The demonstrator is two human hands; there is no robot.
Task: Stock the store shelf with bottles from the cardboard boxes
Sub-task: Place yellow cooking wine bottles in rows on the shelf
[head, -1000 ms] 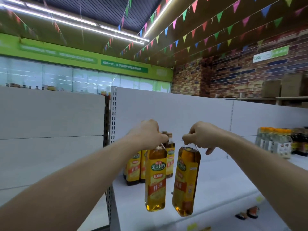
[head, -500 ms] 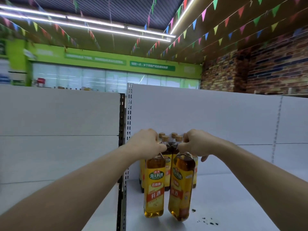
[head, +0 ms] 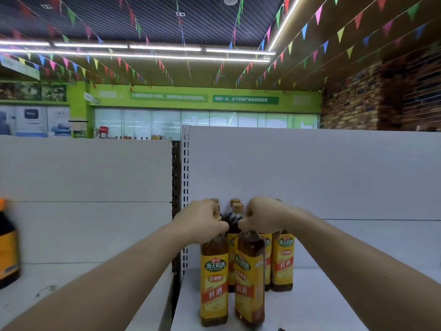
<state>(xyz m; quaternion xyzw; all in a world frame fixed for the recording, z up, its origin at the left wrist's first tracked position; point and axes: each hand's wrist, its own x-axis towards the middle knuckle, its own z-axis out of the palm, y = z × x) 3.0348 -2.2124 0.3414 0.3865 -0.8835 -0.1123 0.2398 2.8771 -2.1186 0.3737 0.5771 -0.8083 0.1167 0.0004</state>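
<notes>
My left hand (head: 202,220) grips the top of an amber bottle with a yellow label (head: 214,283), which stands upright on the white shelf (head: 334,306). My right hand (head: 262,217) grips the neck of a second, like bottle (head: 249,283) beside it, tilted slightly, its base at the shelf surface. Both caps are hidden by my fingers. Right behind them stand several shelved bottles (head: 281,261) of the same kind against the white back panel. No cardboard box is in view.
A dark bottle with an orange label (head: 8,249) stands blurred at the left edge on the neighbouring shelf (head: 71,283). A slotted upright post (head: 177,199) divides the two shelf bays. A brick wall (head: 393,96) is at the far right.
Both hands have carried the two bottles down and forward onto the shelf, up against the row behind. The view has swung left, so the bottles at the right have gone out of sight.
</notes>
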